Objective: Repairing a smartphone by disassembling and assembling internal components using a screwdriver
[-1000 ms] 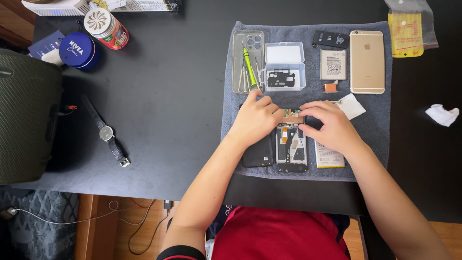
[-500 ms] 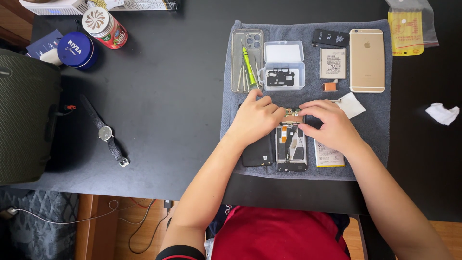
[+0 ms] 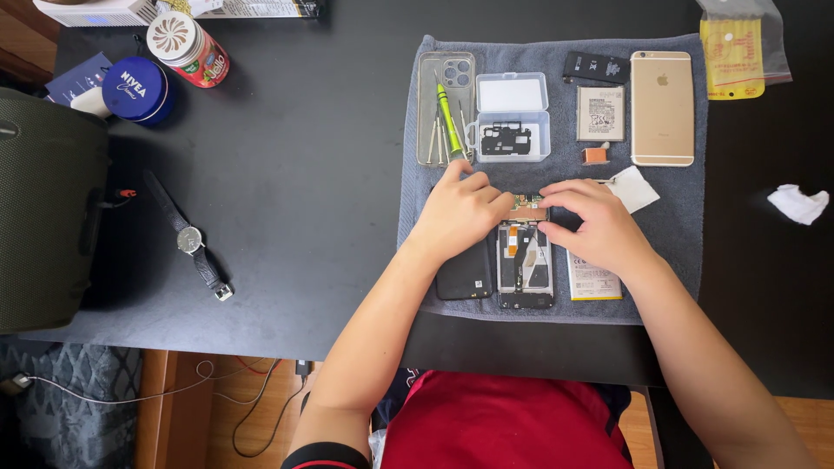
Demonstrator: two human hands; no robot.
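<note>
An opened phone [image 3: 525,265] with its insides showing lies on a grey cloth mat [image 3: 678,226]. My left hand [image 3: 460,211] rests at the phone's top left corner, fingertips on its upper edge. My right hand [image 3: 595,224] presses the top right corner, pinching a small dark part near the circuit board [image 3: 528,203]. A black back cover [image 3: 464,276] lies left of the phone, partly under my left hand. A battery [image 3: 593,282] lies to the right, partly under my right hand.
On the mat's far side are a clear case with screwdrivers [image 3: 446,108], a clear plastic box [image 3: 512,117], another battery [image 3: 600,113] and a gold phone [image 3: 662,107]. A wristwatch [image 3: 189,240], blue tin [image 3: 139,88], can [image 3: 186,47] and dark speaker [image 3: 39,208] sit left.
Both hands stay at the top of the opened phone with only slight finger shifts; nothing else has moved.
</note>
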